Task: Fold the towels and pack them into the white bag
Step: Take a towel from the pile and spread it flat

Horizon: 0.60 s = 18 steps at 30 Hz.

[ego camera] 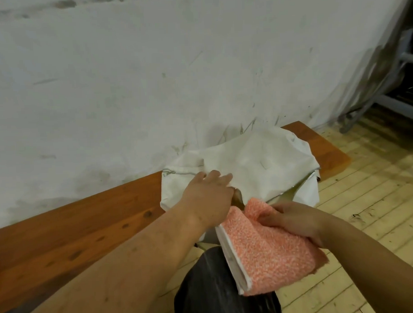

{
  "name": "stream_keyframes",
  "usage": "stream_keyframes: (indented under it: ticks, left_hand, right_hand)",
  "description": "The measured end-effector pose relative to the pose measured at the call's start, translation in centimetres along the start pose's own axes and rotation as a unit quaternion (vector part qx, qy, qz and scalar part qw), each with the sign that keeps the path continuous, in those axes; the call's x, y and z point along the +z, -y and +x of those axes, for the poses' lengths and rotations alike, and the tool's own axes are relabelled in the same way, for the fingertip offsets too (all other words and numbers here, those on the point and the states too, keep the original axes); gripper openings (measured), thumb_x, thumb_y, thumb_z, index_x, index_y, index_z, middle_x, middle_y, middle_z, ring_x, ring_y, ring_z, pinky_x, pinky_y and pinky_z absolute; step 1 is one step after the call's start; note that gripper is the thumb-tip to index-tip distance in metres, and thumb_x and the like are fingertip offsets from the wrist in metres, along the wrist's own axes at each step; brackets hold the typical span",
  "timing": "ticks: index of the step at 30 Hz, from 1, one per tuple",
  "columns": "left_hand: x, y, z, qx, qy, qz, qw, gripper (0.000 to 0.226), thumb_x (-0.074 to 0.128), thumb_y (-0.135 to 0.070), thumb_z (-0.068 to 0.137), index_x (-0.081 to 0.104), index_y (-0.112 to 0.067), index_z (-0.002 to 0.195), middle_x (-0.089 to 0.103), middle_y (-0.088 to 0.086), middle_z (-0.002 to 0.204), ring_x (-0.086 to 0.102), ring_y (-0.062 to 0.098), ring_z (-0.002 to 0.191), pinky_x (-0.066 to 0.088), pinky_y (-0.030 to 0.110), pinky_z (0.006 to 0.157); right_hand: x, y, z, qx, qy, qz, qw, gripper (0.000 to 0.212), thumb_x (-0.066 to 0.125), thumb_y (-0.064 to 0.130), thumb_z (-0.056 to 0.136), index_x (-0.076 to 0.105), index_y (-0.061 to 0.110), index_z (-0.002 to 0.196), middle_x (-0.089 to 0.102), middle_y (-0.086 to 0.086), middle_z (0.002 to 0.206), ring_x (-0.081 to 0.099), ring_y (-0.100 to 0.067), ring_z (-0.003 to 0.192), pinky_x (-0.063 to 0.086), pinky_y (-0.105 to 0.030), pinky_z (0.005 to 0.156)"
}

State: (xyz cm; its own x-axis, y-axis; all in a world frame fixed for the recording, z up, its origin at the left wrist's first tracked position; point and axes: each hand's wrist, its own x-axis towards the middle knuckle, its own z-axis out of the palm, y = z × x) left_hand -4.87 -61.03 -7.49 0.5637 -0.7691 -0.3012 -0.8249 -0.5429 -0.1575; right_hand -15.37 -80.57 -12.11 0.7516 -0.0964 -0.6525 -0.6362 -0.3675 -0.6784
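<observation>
Pink towel (269,252) at white bag (259,159) mouth.
Left hand (209,196) fingers straight, flat on bag; right hand (294,221) fingers clamped on towel.

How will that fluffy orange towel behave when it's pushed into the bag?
The orange towel is probably floppy: it bends and bunches where the right hand grips it. Its nubbly pile likely makes it grippy, not slippery. It looks light; one hand seems to hold the folded bundle.
</observation>
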Motion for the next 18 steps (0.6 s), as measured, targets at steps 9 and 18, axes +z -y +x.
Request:
stream_keyframes:
  ticks: [9,18]
  left_hand:
    - [0.1,1.7,-3.5,-0.085,-0.147,-0.294,0.941,0.062,0.033,-0.033,0.109,-0.002,-0.033,0.160,-0.017,-0.027,0.161,-0.001,0.009,0.150,0.027,0.034,0.118]
    - [0.5,2.5,-5.4,-0.077,-0.201,-0.290,0.932,0.062,0.031,-0.030,0.107,-0.003,-0.043,0.158,-0.021,-0.039,0.155,0.002,-0.010,0.140,0.008,0.008,0.108]
  right_hand:
    - [-2.0,3.8,1.9,-0.068,-0.008,-0.114,0.991,0.039,0.068,0.051,0.089,0.068,0.038,0.125,0.072,0.009,0.118,0.067,-0.015,0.105,0.050,-0.041,0.101]
    - [-1.1,9.4,8.3,-0.135,-0.045,-0.232,0.962,0.054,0.060,0.039,0.100,0.044,0.030,0.151,0.044,0.003,0.154,0.036,-0.020,0.144,0.027,-0.024,0.108]
